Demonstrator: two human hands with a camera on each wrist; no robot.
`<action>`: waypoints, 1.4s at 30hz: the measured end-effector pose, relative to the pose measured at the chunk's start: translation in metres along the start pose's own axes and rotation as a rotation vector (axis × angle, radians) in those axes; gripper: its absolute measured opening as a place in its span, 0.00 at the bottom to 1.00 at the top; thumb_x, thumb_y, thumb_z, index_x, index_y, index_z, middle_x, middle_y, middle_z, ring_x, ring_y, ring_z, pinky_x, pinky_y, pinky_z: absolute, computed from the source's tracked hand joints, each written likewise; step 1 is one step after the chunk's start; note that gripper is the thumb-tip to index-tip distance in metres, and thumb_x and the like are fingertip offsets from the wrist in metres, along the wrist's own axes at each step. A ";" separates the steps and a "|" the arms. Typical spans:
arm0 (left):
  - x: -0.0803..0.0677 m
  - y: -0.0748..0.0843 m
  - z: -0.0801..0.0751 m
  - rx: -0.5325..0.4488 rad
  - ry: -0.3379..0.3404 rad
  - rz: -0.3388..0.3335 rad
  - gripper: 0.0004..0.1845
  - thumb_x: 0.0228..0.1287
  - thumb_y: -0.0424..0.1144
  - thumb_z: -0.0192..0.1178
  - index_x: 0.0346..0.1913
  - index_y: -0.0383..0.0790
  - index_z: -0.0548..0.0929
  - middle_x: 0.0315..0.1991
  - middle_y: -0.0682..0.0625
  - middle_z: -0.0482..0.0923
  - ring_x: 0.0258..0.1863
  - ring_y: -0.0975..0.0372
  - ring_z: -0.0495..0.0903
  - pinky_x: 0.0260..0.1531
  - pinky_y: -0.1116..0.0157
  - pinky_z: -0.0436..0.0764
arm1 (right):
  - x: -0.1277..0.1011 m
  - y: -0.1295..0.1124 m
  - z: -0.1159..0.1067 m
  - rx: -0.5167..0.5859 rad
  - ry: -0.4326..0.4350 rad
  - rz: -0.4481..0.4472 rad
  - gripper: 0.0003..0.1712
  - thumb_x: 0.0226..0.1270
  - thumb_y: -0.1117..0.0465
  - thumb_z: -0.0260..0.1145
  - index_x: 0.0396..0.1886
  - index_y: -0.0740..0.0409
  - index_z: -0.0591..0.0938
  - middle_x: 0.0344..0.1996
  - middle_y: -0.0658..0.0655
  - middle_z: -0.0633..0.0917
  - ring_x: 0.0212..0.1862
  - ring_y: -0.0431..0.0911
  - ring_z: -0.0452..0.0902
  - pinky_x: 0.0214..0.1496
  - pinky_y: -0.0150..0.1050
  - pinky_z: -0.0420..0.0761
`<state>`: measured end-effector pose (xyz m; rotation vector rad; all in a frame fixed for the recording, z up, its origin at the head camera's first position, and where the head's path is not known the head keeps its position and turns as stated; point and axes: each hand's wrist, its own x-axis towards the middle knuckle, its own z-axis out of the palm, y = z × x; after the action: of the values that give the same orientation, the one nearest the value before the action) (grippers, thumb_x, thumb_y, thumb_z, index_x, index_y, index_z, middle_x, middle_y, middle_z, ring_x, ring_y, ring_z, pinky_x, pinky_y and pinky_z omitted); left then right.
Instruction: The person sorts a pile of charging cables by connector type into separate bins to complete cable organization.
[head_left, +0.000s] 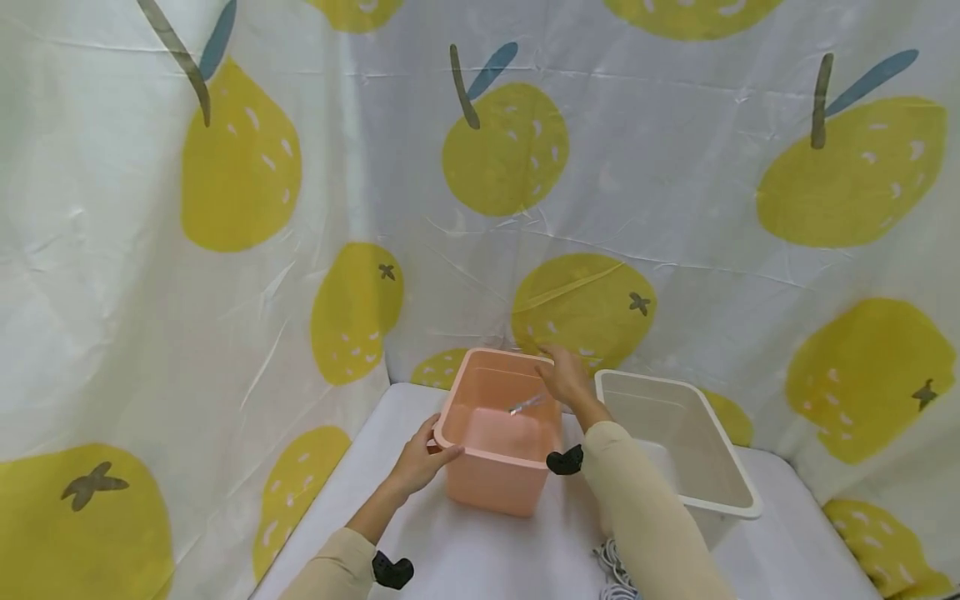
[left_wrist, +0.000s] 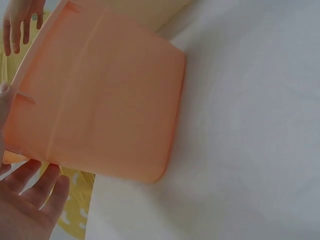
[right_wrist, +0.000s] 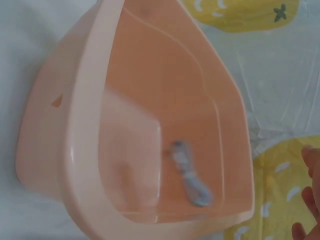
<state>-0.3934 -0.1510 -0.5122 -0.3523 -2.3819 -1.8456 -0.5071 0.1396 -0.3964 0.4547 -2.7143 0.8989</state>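
Note:
A peach plastic bin (head_left: 491,483) stands on the white table, its opening facing up. My left hand (head_left: 422,458) holds its near left corner, thumb over the rim and fingers against the outside; the left wrist view shows those fingers (left_wrist: 42,187) by the bin wall. Above the bin's right rim hovers my right hand (head_left: 564,379), its fingers extended and gripping nothing. Inside the bin is a small tied bundle of grey cable (right_wrist: 189,172), somewhat blurred in the right wrist view.
A whitish bin (head_left: 690,433) stands to the right, partly behind my right sleeve. Coiled grey cables (head_left: 618,575) lie near the front, half covered by that sleeve. A fruit-printed curtain (head_left: 637,208) hangs behind the white table (head_left: 442,550).

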 end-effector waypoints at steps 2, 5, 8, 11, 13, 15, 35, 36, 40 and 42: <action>0.000 0.000 0.000 -0.003 -0.001 -0.010 0.44 0.68 0.42 0.71 0.79 0.31 0.59 0.63 0.30 0.75 0.56 0.44 0.82 0.53 0.47 0.82 | -0.002 0.004 0.000 0.005 -0.002 -0.014 0.29 0.78 0.59 0.65 0.74 0.63 0.73 0.68 0.66 0.77 0.67 0.65 0.72 0.65 0.61 0.74; 0.004 -0.004 0.001 0.019 -0.001 -0.022 0.45 0.68 0.45 0.71 0.79 0.32 0.59 0.64 0.30 0.75 0.57 0.45 0.81 0.54 0.49 0.82 | -0.005 0.011 -0.003 0.041 -0.009 -0.029 0.28 0.77 0.61 0.66 0.72 0.65 0.75 0.65 0.68 0.79 0.64 0.66 0.74 0.61 0.60 0.77; 0.007 -0.004 0.002 0.031 0.000 -0.024 0.46 0.68 0.46 0.71 0.79 0.33 0.59 0.64 0.31 0.75 0.57 0.46 0.81 0.54 0.51 0.82 | -0.008 0.014 -0.007 0.059 -0.019 -0.027 0.28 0.76 0.61 0.67 0.71 0.66 0.76 0.62 0.68 0.80 0.63 0.66 0.76 0.59 0.59 0.79; 0.010 -0.003 0.003 0.039 0.005 -0.025 0.45 0.68 0.45 0.71 0.79 0.34 0.59 0.62 0.34 0.77 0.56 0.47 0.82 0.53 0.51 0.82 | -0.011 0.014 -0.011 0.043 -0.030 -0.031 0.27 0.75 0.60 0.67 0.69 0.66 0.78 0.59 0.67 0.82 0.60 0.64 0.78 0.57 0.58 0.79; 0.010 -0.003 0.004 0.042 0.010 -0.027 0.44 0.69 0.45 0.71 0.79 0.34 0.60 0.62 0.36 0.77 0.56 0.47 0.82 0.54 0.51 0.82 | -0.012 0.014 -0.013 0.038 -0.036 -0.037 0.26 0.75 0.59 0.67 0.67 0.66 0.79 0.58 0.66 0.83 0.58 0.62 0.79 0.56 0.57 0.80; 0.010 -0.003 0.005 0.045 0.012 -0.029 0.44 0.69 0.44 0.71 0.80 0.34 0.59 0.62 0.36 0.77 0.57 0.47 0.81 0.54 0.50 0.81 | -0.015 0.014 -0.014 0.050 -0.049 -0.044 0.25 0.75 0.59 0.68 0.67 0.65 0.80 0.58 0.67 0.83 0.57 0.63 0.79 0.56 0.57 0.80; 0.006 -0.004 0.004 0.019 -0.003 -0.031 0.45 0.69 0.46 0.70 0.80 0.35 0.59 0.64 0.35 0.76 0.57 0.46 0.81 0.55 0.49 0.80 | -0.059 0.031 -0.036 0.101 -0.002 -0.131 0.24 0.70 0.65 0.71 0.64 0.66 0.81 0.51 0.67 0.86 0.51 0.62 0.84 0.44 0.53 0.86; 0.005 -0.004 0.004 0.017 0.001 -0.032 0.45 0.69 0.46 0.71 0.80 0.35 0.59 0.64 0.35 0.76 0.57 0.46 0.81 0.55 0.49 0.80 | -0.060 0.030 -0.037 0.103 -0.001 -0.134 0.24 0.71 0.65 0.71 0.64 0.66 0.81 0.51 0.67 0.86 0.51 0.62 0.83 0.44 0.53 0.86; 0.004 -0.006 0.002 0.010 0.011 -0.045 0.44 0.68 0.45 0.71 0.80 0.36 0.60 0.63 0.37 0.76 0.57 0.46 0.81 0.55 0.49 0.81 | -0.065 0.028 -0.039 0.093 -0.002 -0.146 0.24 0.71 0.63 0.71 0.64 0.65 0.82 0.52 0.66 0.86 0.52 0.62 0.83 0.46 0.54 0.85; 0.003 -0.006 0.002 0.003 0.009 -0.044 0.45 0.68 0.45 0.71 0.80 0.36 0.60 0.63 0.36 0.76 0.58 0.45 0.81 0.56 0.48 0.80 | -0.067 0.027 -0.040 0.093 0.006 -0.148 0.24 0.71 0.62 0.72 0.63 0.65 0.82 0.52 0.66 0.86 0.52 0.62 0.83 0.47 0.54 0.85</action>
<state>-0.3976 -0.1501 -0.5176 -0.2929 -2.4051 -1.8582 -0.4499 0.1995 -0.4017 0.6612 -2.6014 0.9859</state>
